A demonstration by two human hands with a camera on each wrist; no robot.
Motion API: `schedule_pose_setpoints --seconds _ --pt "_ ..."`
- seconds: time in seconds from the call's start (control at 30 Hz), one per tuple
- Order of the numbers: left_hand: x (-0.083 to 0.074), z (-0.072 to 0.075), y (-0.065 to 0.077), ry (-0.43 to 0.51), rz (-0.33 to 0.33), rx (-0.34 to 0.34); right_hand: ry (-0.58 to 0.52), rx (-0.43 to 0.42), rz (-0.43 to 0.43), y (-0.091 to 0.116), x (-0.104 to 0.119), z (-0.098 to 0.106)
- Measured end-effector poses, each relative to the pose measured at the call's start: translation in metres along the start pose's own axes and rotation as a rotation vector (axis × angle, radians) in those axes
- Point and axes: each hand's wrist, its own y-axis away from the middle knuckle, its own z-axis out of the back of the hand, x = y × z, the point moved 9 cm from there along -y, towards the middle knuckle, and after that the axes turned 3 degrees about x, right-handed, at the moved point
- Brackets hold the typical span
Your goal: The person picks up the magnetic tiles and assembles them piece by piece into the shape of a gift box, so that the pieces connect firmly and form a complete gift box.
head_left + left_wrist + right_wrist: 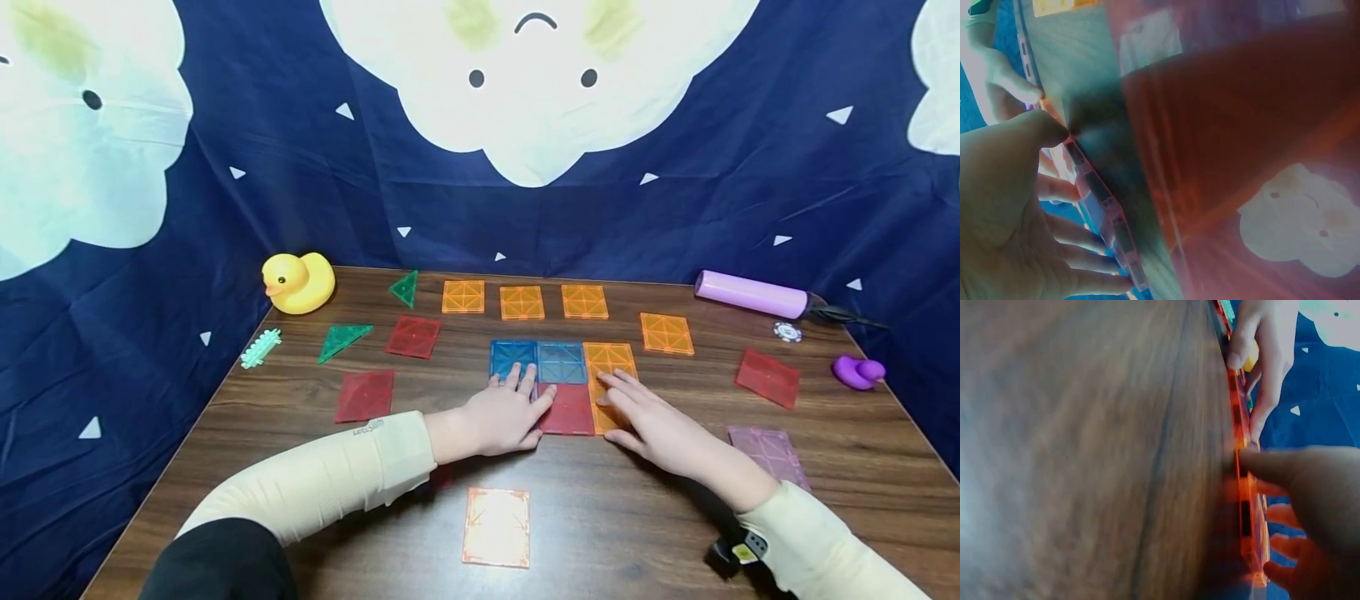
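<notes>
Side by Side, All Flat

The blue tile [513, 351], pale blue tile [561, 362], red tile [568, 412] and orange tiles [609, 357] are laid edge to edge on the table [600, 517]. The left side is touched by the left hand [501, 418], spread wide, the right side by the right hand [654, 423], fingers loose (nothing looks pinched). Maybe they are touched there so the edges line up.

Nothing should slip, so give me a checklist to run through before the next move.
1. Left hand on the dark blue tile: ok, touching it.
2. Right hand at the joined orange tiles: ok, touching them.
3. Light blue tile against the dark blue one: ok, edges meet.
4. What lies under the left palm: cannot tell, covered.
5. Left sleeve clear of tiles: not ok, red tile peeks out beside it.
</notes>
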Motion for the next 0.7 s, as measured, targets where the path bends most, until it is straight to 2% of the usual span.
schedule_pose_setpoints --seconds 0.13,0.23,0.3,0.37,0.43,0.53,0.63,0.7 --pt "0.004 0.001 0.000 0.049 -0.016 0.009 -0.024 0.025 0.007 -0.005 -0.005 -0.005" --pt "0.014 0.008 0.005 0.174 -0.074 0.004 -0.017 0.054 0.024 -0.010 -0.007 -0.007" --pt "0.027 0.017 0.010 0.262 -0.118 -0.024 -0.006 0.081 0.031 -0.012 -0.008 -0.010" --pt "0.047 0.028 0.019 0.345 -0.125 -0.068 -0.006 0.105 0.035 -0.014 -0.009 -0.012" --pt "0.075 0.038 0.031 0.395 -0.092 -0.139 -0.011 0.123 0.036 -0.014 -0.008 -0.013" --pt "0.123 0.044 0.052 0.460 0.027 -0.242 -0.017 0.132 0.032 -0.014 -0.008 -0.014" --pt "0.162 0.032 0.069 0.493 0.128 -0.294 -0.022 0.133 0.026 -0.014 -0.009 -0.014" --pt "0.177 0.017 0.075 0.491 0.166 -0.270 -0.026 0.136 0.020 -0.014 -0.009 -0.014"
